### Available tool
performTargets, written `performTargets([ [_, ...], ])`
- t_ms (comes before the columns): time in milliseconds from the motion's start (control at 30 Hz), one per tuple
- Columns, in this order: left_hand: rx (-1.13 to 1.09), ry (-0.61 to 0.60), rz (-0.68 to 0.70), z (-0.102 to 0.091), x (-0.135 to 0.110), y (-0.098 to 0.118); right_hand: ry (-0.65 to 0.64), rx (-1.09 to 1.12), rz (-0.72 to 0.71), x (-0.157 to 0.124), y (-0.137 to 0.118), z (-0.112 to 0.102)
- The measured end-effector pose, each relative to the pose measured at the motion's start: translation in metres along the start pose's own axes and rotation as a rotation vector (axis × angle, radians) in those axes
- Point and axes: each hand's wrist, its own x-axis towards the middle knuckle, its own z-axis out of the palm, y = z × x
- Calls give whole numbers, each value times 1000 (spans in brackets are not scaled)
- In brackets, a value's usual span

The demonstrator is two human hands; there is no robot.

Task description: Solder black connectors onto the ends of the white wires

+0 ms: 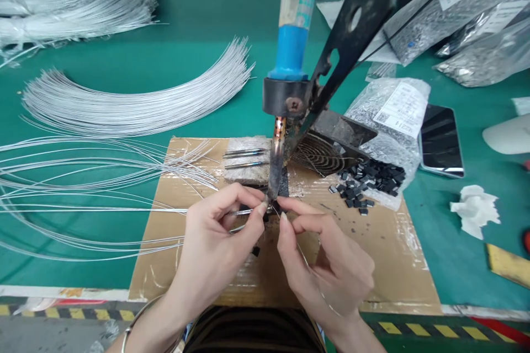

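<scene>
A blue-handled soldering iron (293,27) is clamped upright, tip down, in a black metal stand (348,38). Just left of the tip, my left hand (223,237) pinches the end of a thin whitish wire (169,210) that trails off leftward. My right hand (323,253) holds a fine strand of solder wire (304,256) between thumb and fingers, its end at the tip. What exactly meets under the tip is small and partly covered by my fingers. Metal rods (246,165) lie on a pale block behind my left hand. Beneath everything is a cardboard sheet (393,281).
A fan (323,151) stands behind the iron. Small black connectors (368,182) are heaped by a plastic bag (397,110). A phone (442,140) and crumpled tissue (475,209) lie rightward. Wire bundles (141,107) fill the left; more bags (455,11) sit at back right.
</scene>
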Motion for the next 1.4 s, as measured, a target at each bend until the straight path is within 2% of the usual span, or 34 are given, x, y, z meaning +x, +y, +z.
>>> performTargets([
  [800,8,15,3,1,1,0,28,16,-56,0,0,2],
  [1400,14,18,47,1,1,-4,41,-22,-45,-2,1,3],
])
